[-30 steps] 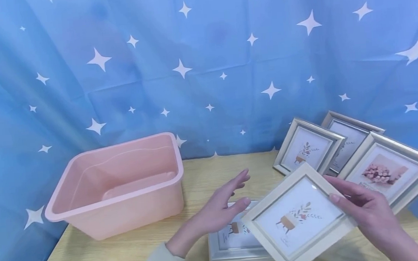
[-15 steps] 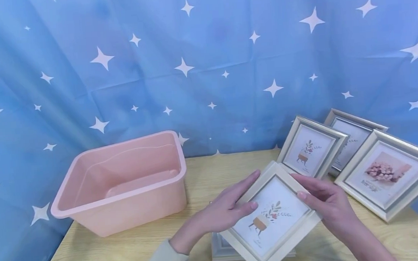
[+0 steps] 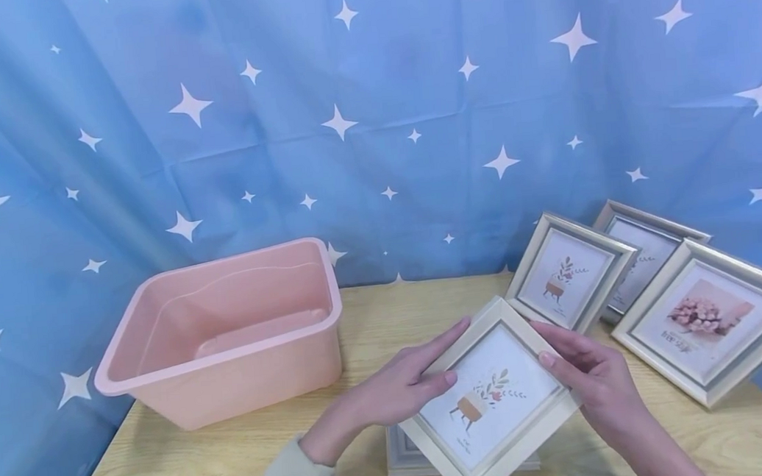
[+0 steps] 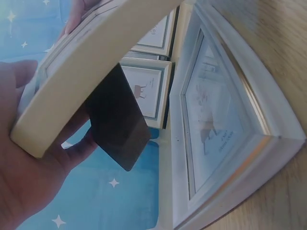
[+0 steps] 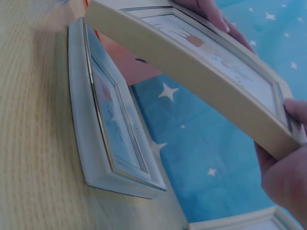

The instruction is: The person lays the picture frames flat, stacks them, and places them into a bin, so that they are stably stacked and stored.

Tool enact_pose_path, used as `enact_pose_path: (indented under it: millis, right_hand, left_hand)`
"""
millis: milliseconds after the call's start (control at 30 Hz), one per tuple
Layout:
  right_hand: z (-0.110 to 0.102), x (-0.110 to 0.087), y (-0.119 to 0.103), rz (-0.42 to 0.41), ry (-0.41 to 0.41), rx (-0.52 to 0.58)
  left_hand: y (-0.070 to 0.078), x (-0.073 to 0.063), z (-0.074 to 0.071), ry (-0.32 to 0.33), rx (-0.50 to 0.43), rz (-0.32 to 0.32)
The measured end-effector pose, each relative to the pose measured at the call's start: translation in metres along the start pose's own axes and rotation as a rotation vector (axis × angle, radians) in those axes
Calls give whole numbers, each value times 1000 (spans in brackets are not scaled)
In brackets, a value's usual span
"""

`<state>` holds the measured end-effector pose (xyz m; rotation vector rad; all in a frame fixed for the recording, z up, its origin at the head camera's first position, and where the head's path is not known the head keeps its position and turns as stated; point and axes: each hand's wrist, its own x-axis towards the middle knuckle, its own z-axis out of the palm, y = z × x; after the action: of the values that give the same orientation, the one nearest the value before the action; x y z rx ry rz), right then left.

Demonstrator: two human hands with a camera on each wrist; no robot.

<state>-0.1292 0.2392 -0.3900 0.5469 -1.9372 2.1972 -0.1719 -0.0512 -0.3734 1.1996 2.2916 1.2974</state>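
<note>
Both hands hold a cream picture frame tilted above the table, its front with a plant drawing turned up. My left hand grips the left edge, thumb on the front and fingers behind. At the opposite edge, my right hand pinches the frame between thumb and fingers. A dark stand leg sticks out from its back in the left wrist view. Beneath it, a silver-white picture frame lies face up on the table, mostly hidden in the head view.
A pink plastic tub stands at the left of the wooden table. At the right stand a small frame, a grey frame behind it, and a larger flower-photo frame. A blue starred curtain hangs behind.
The right hand has brought the cream picture frame leftward, over the lying one. My left hand, free one second ago, has taken hold of its left edge. The last half second shows little movement.
</note>
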Motion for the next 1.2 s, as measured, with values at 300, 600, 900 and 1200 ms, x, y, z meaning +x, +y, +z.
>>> enact_pose_path:
  millis: [300,600,900,1200]
  right_hand:
    - [3,-3,7,44,60,-47]
    - [4,-5,9,89,128,-34]
    - [1,-9,15,140,206,-5]
    - [9,-7,18,293,298,-271]
  left_hand:
    - [-11,-4,8,53,26,-12]
    - [-20,-15,8,100,65,-19]
    - [-28,-23,9,172,41,4]
    - [-36,-26,6,353,-213,-189]
